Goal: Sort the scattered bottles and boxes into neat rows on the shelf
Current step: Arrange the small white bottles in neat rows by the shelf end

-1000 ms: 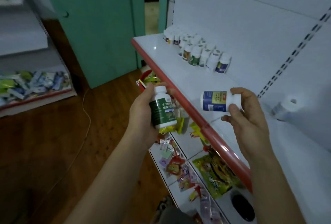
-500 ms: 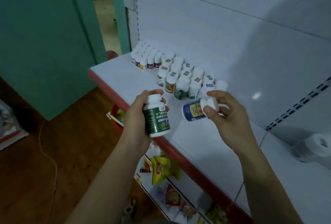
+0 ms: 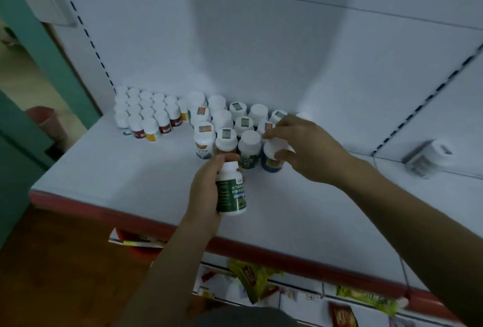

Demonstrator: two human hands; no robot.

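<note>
your left hand is wrapping a smooth cylindrical green-labelled bottle above the white shelf; your right hand is pinching the blue-labelled bottle by its white cap, beside the front row.

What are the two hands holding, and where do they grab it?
Left hand: green-labelled white plastic bottle, around its body. Right hand: blue-labelled white bottle, by its cap.
</note>
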